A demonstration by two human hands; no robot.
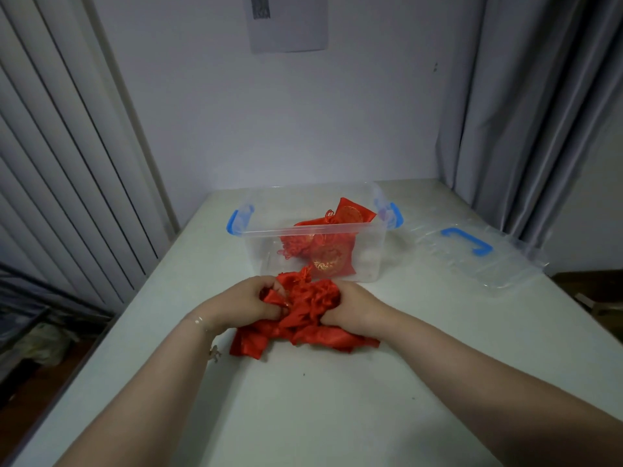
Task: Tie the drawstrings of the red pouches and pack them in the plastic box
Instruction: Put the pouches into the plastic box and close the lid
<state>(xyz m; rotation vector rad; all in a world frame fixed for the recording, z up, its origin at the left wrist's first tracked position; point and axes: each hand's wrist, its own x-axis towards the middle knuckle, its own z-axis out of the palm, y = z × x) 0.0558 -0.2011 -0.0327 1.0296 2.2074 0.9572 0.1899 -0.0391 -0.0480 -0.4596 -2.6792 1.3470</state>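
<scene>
Head view: the left hand [247, 299] and right hand [350, 310] both clutch the bunched red pouches [303, 315] at frame centre on the table [337, 399]; the plastic box [313, 237] sits just above, directly beyond both hands.

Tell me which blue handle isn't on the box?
The blue handle on the clear lid, lying right of the box. The other two clip onto the box's ends.
</scene>
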